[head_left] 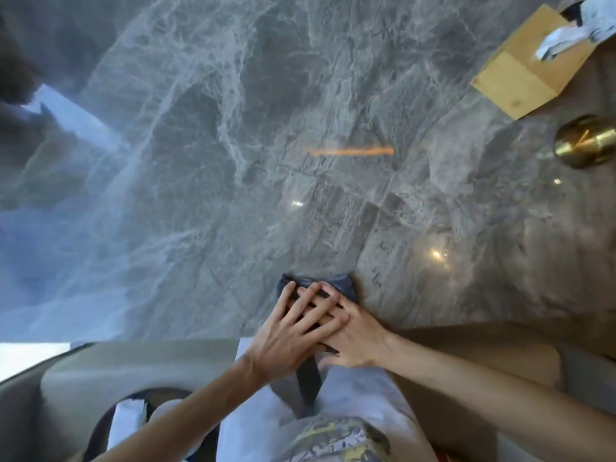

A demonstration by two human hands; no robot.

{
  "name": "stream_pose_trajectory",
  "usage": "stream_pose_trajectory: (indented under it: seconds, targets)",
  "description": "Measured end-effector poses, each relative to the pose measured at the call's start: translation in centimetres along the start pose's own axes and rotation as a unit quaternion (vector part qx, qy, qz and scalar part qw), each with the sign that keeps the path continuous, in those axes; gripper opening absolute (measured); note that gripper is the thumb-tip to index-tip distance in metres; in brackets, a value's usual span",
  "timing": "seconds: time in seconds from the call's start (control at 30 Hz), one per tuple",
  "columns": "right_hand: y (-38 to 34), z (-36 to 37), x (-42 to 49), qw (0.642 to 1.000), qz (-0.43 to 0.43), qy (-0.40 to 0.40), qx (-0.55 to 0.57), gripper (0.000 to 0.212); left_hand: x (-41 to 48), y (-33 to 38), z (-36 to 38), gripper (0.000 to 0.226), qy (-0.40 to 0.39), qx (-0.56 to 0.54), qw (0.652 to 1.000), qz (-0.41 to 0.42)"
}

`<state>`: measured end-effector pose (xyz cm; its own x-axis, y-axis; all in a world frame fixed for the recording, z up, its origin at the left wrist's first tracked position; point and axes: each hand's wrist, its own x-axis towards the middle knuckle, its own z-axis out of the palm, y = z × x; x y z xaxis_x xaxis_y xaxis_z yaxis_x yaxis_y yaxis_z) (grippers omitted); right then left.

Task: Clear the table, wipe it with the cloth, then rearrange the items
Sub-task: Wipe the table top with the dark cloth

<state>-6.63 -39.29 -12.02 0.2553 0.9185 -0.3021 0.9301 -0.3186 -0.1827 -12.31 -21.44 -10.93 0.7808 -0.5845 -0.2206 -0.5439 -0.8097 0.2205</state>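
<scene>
A dark blue-grey cloth (343, 285) lies on the grey marble table (233, 161) at its near edge, with one end hanging over the edge. My right hand (358, 341) presses flat on the cloth. My left hand (286, 338) lies on top of the right one, fingers spread and crossed over it. Both palms push down on the cloth.
A wooden tissue box (520, 71) with white tissue sticking out stands at the far right. A brass cup (586, 141) stands near it at the right edge. An orange streak (350, 151) shows on the marble, perhaps a reflection. A chair (116, 371) sits below left.
</scene>
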Motion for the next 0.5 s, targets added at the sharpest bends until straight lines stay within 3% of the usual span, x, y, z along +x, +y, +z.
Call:
stream_pose_trajectory:
  seconds: [0.1,0.2,0.27,0.33,0.4,0.5]
  targets:
    - [-1.2,0.1,-1.5,0.998,-0.041,0.005,-0.047,0.063,-1.1,1.9,-0.4,0.092,-0.045,0.017,0.999,-0.024]
    - [-1.4,-0.2,-2.5,0.995,-0.091,0.004,-0.047,0.055,-2.0,3.2,-0.8,0.101,-0.058,0.007,0.998,-0.034]
    - [-0.7,-1.1,-2.8,0.993,-0.116,0.005,0.015,0.047,-2.4,3.7,-1.0,0.104,-0.068,-0.041,0.996,-0.038]
    - [0.4,-3.0,-2.9,0.975,-0.11,-0.045,0.189,0.053,-2.1,4.1,-1.9,0.099,-0.072,-0.142,0.985,-0.074]
    - [1.4,-5.8,-2.7,0.917,-0.045,-0.15,0.366,0.062,-1.5,4.3,-4.4,0.082,-0.061,-0.322,0.935,-0.139]
    - [3.6,-9.1,-1.9,0.783,0.037,-0.247,0.57,0.076,-0.2,3.0,-7.8,0.06,-0.085,-0.592,0.771,-0.219]
